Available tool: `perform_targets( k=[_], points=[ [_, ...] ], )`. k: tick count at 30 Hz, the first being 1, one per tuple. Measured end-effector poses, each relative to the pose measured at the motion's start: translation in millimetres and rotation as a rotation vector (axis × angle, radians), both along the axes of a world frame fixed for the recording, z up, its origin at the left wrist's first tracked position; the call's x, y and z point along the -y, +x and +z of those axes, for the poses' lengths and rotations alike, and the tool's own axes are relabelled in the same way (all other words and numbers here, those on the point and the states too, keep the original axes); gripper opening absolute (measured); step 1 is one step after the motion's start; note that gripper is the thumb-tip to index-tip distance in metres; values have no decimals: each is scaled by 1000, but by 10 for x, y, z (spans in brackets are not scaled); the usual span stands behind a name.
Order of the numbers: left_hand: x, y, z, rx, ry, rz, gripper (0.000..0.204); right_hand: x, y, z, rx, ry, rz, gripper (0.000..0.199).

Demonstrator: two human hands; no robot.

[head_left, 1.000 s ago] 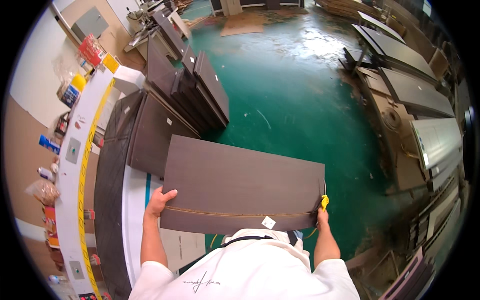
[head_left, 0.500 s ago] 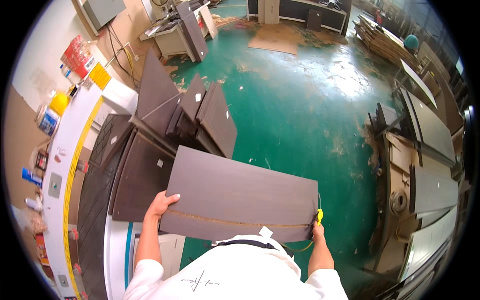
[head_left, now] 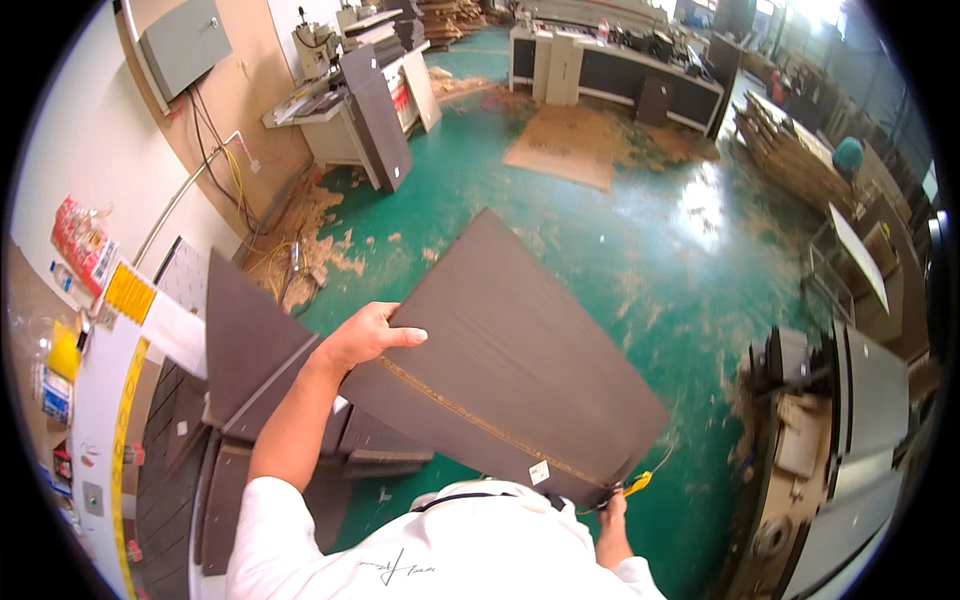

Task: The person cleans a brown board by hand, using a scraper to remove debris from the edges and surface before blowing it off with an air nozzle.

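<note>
A: Hand status?
B: Left hand point(head_left: 365, 338) is clamped on the dark board point(head_left: 520, 330), thumb flat on its top face, fingers hidden beneath. Right hand point(head_left: 613, 518) seems to grip the near right corner; most of its fingers hidden.
A: Yellow thing point(head_left: 637, 484) there?
B: Just beside the right hand. Can't tell if it's gripped or just hanging.
A: Where's the board exactly?
B: In the air in front of the white shirt point(head_left: 490, 545), turned askew, one corner pointing away. Brown line point(head_left: 480, 424) runs lengthwise, white label point(head_left: 540, 471) by the near edge. Can't tell if that edge touches the shirt.
A: Step?
B: My read: two-handed carry or turn, board not set down.
A: Next move calls for?
B: Both grips firm, I'd say, and the left end clear of the leaning panels point(head_left: 238, 335) beyond the left forearm.
A: Further out?
B: Green floor point(head_left: 700, 290) ahead, cardboard sheet point(head_left: 562, 145) lying on it, more panels point(head_left: 875, 395) off to the right.
</note>
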State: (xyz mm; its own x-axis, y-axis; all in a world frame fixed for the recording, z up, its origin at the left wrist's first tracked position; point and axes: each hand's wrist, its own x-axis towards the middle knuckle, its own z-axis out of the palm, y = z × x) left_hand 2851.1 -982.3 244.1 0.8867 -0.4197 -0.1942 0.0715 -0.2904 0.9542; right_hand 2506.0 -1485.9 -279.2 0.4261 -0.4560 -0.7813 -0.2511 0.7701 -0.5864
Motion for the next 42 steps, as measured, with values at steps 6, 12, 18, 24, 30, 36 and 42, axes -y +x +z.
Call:
perform_targets(
  k=[6,12,18,24,30,36,42],
  points=[
    [1307,2178,729,112,172,-43,44,802,3282,131,281,-222,-40,31],
    [1997,4052,745,546,518,27,34,-288,6798,2250,455,-74,496,46],
    [2287,5798,-43,786,825,-194,15,-1531,9537,2243,686,575,505,40],
    [1722,7436,-862,811,927,-197,18,-2342,11463,2380,686,573,528,37],
    [754,9347,-687,700,896,68,21,-3292,13687,2542,618,640,637,38],
    [170,11030,-1162,484,958,292,29,-4010,15608,2182,490,644,776,38],
    [-585,13029,-1941,297,896,521,31,-4974,17719,1468,338,687,918,39]
  ],
)
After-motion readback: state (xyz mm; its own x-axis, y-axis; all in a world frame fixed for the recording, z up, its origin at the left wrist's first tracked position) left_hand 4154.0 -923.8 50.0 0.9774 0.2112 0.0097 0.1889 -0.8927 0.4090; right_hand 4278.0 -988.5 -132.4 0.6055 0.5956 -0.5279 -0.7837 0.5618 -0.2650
